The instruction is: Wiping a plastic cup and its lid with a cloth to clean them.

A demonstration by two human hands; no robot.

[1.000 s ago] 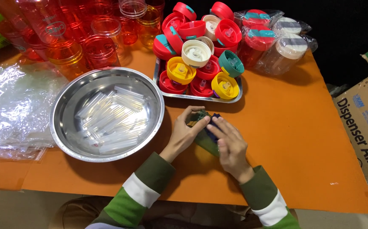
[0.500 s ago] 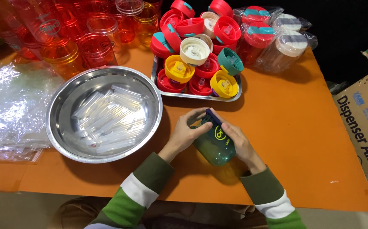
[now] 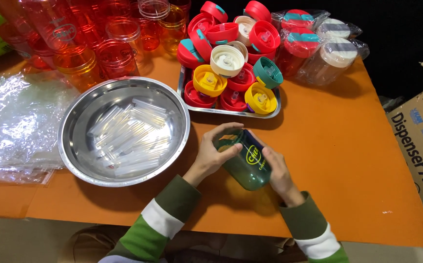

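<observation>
Head view: near the table's middle, left hand (image 3: 211,153) and right hand (image 3: 277,170) curl their fingers around a dark green plastic bottle (image 3: 245,163) lying tilted, just near a lid tray (image 3: 231,111). It looks light, stiff and smooth; gripping its sides seems safest.

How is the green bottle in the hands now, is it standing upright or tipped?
Tipped. The green bottle lies tilted above the orange table, its base toward the camera, held between the left hand and right hand.
</observation>
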